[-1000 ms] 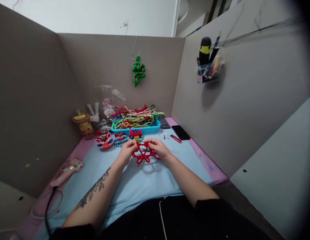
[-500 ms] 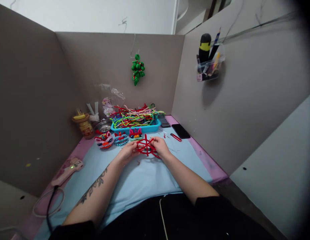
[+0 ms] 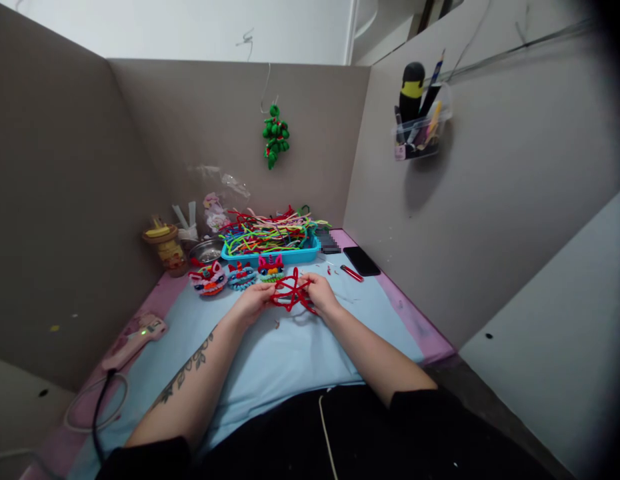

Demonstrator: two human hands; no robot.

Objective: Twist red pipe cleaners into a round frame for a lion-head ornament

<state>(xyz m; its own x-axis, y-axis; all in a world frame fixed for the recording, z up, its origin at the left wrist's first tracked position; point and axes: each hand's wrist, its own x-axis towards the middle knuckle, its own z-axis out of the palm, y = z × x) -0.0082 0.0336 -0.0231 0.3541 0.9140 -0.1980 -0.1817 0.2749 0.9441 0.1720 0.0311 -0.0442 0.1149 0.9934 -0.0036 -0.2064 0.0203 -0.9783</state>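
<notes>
A red pipe-cleaner frame point(image 3: 293, 291) with crossing strands is held up between both hands over the light blue cloth point(image 3: 300, 353). At its left edge, my left hand point(image 3: 257, 299) pinches the strands. Fingers of my right hand point(image 3: 317, 292) close on its right side, and a loose red end sticks out below them. Three finished animal-face pieces lie just behind: a pink one point(image 3: 209, 279), a blue one point(image 3: 242, 276) and a red-eared one point(image 3: 271, 268).
Behind stands a blue tray point(image 3: 290, 256) heaped with coloured pipe cleaners. A black phone point(image 3: 361, 261) and a red cutter point(image 3: 351, 273) lie right. At left are a metal bowl point(image 3: 207, 251), a jar point(image 3: 171, 253) and a corded pink tool point(image 3: 135, 343).
The red frame has turned and tilted slightly between my hands. My left hand has shifted a little, and its fingers are closer together at the frame's edge.
</notes>
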